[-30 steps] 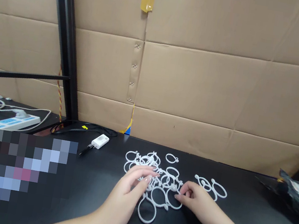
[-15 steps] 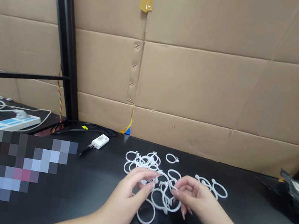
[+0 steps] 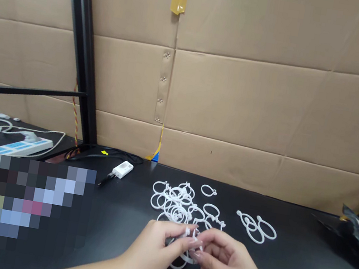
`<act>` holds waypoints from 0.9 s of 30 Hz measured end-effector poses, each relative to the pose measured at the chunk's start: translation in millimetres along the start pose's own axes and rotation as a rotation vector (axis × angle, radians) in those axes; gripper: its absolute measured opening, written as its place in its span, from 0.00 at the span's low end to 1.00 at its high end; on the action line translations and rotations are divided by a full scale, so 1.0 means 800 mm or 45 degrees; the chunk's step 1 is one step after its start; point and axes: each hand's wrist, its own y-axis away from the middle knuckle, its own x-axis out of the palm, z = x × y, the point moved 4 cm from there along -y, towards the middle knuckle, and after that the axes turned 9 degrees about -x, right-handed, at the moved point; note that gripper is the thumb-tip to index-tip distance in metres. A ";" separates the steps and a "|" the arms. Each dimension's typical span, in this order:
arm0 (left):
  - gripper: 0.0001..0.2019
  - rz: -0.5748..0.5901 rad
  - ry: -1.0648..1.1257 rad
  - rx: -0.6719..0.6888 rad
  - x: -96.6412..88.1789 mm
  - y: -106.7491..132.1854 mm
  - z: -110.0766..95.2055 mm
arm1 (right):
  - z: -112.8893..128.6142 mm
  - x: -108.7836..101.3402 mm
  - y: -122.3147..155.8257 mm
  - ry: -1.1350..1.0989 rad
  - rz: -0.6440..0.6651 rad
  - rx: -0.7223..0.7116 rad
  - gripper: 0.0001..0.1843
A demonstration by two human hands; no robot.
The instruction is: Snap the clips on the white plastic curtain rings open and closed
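Observation:
Both hands have come together low over a black tabletop, at the near side of a heap of white plastic rings (image 3: 180,215), each with a small knob or eyelet. My left hand (image 3: 163,249) is closed, thumb and index finger pinching a white plastic ring (image 3: 191,260) near its small end piece. From the other side my right hand (image 3: 226,257) grips the same piece with thumb and fingertips. Fingers partly hide it, so I cannot make out whether its end is fastened. Another ring (image 3: 178,266) shows just below the fingers.
Several more rings (image 3: 255,230) lie to the right, and a single ring (image 3: 208,191) sits behind the heap. A white plug adapter (image 3: 123,169) is at the left, near a power strip (image 3: 19,146). Black plastic packaging (image 3: 355,237) rests at the far right. Cardboard (image 3: 239,103) walls the back.
My right hand has moved left and down to meet my left hand, which has shifted slightly right and toward me. Ring pieces are now held between both sets of fingertips.

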 end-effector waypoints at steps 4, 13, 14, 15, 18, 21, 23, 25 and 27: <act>0.12 -0.040 0.003 0.012 -0.001 0.002 0.000 | 0.004 -0.002 0.004 0.272 -0.025 -0.076 0.05; 0.16 -0.129 -0.053 0.011 -0.006 0.006 0.004 | 0.030 0.007 0.014 0.801 -0.036 -0.445 0.07; 0.16 -0.140 -0.081 0.022 -0.006 0.006 0.003 | 0.032 0.008 0.014 0.821 -0.037 -0.469 0.07; 0.16 -0.152 -0.117 0.034 -0.007 0.007 0.002 | 0.034 0.009 0.014 0.835 -0.037 -0.484 0.06; 0.16 -0.177 -0.242 0.080 -0.007 0.009 0.001 | 0.035 0.010 0.014 0.851 -0.033 -0.512 0.04; 0.15 -0.195 -0.383 0.220 -0.007 0.011 -0.003 | 0.032 0.011 0.015 0.861 -0.033 -0.518 0.03; 0.15 -0.207 -0.458 0.332 -0.007 0.013 -0.006 | 0.029 0.012 0.015 0.865 -0.041 -0.512 0.03; 0.14 -0.220 -0.496 0.391 -0.007 0.014 -0.007 | 0.026 0.011 0.015 0.870 -0.049 -0.491 0.02; 0.14 -0.233 -0.514 0.414 -0.007 0.015 -0.008 | 0.022 0.010 0.014 0.878 -0.058 -0.448 0.01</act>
